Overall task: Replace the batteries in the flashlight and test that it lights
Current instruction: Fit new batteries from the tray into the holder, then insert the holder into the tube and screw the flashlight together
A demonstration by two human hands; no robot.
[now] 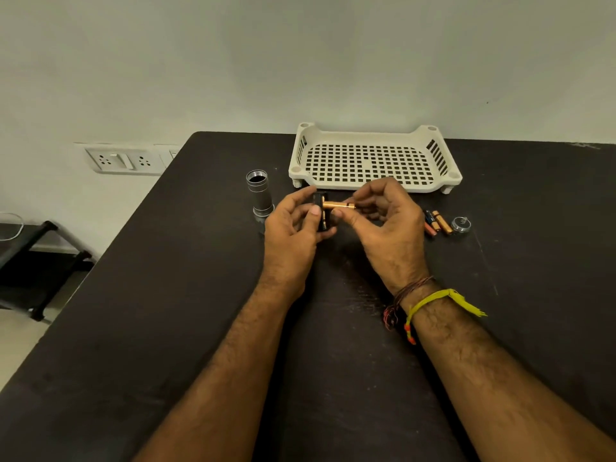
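Holding a small black plastic battery holder (320, 211) in the left hand (293, 235), fingers curled around it, above the dark desk (166, 295). Pinching a shiny gold battery (336, 205) with the right hand (383, 228), its end touching the holder. Standing upright just left: the silver metal flashlight tube (259, 195).

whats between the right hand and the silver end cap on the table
In the head view, a few loose batteries lie between the right hand and the end cap.

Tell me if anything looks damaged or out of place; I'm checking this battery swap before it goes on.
Nothing looks damaged or spilled. The flashlight body stands upright and open, its end cap lies by the loose batteries, and the hands hold the black battery holder and one battery.
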